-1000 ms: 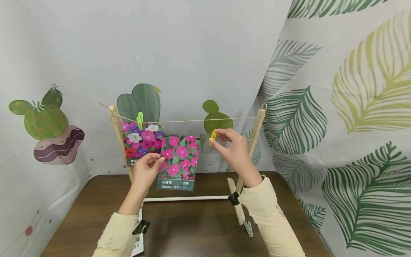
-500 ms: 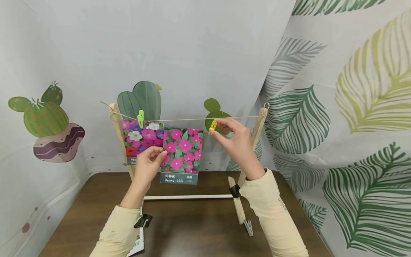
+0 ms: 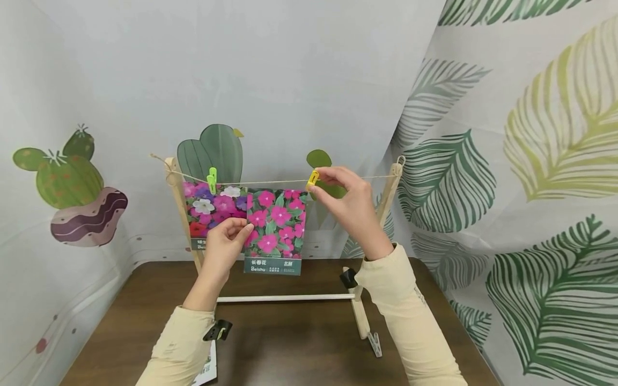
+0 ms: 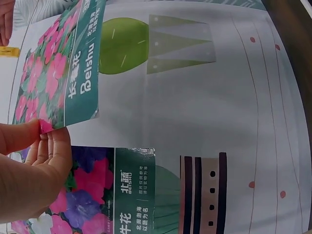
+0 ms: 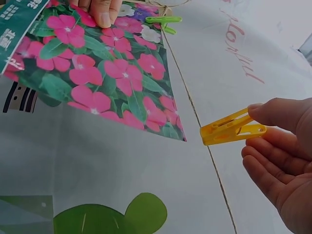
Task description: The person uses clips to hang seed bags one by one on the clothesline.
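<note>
My left hand [image 3: 225,244] pinches the left edge of a seed packet [image 3: 275,225] printed with pink flowers, holding it upright just below the string [image 3: 270,182]. Between the thumb and fingers of my right hand [image 3: 350,201] is a yellow clothespin [image 5: 226,129], level with the string near the packet's upper right corner. In the right wrist view the clothespin's tip overlaps the string, and the packet's corner sits apart from it. A second seed packet [image 3: 222,206] with mixed flowers hangs at left from a green clothespin [image 3: 212,180], partly behind my left hand and the pink packet.
Wooden posts [image 3: 181,209] hold up the string at both ends, joined low down by a white rod [image 3: 285,298]. A grey clothespin [image 3: 374,344] is at the right foot on the brown table [image 3: 289,343]. Another packet [image 3: 208,370] lies partly under my left sleeve.
My left hand has raised the pink flower packet and shifted it slightly right, up toward the string. My right hand has lifted the yellow clothespin to the string and moved it slightly left.
</note>
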Tool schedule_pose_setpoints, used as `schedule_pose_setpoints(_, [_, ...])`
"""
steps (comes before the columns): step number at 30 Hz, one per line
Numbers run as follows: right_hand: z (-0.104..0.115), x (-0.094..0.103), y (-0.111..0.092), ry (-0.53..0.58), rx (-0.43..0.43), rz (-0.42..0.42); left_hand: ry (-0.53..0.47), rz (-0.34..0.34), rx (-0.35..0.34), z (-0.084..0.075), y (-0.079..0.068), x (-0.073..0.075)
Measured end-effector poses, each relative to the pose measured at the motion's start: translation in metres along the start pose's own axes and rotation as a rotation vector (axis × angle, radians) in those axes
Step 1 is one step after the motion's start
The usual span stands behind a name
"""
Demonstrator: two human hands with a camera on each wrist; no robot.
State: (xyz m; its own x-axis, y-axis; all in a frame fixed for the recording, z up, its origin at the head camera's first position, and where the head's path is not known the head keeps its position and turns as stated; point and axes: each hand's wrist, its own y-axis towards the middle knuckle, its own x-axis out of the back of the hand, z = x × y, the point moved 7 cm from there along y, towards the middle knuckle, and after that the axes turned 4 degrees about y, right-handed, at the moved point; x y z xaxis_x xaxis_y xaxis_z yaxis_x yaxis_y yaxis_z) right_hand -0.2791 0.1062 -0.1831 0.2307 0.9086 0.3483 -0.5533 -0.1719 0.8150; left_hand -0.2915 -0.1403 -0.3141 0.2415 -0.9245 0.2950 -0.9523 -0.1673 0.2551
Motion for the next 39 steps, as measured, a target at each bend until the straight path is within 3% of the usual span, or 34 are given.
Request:
schedule_pose_setpoints(13, [-0.001, -0.011, 0.018, 0.138, -0.061, 0.057, -0.072, 0.002, -0.006, -0.002, 0.006, -0.002])
schedule_pose_setpoints(39, [-0.006, -0.038, 0.042, 0.128, -0.159, 0.173, -0.091, -0.003, 0.003, -0.004, 0.007, -0.004])
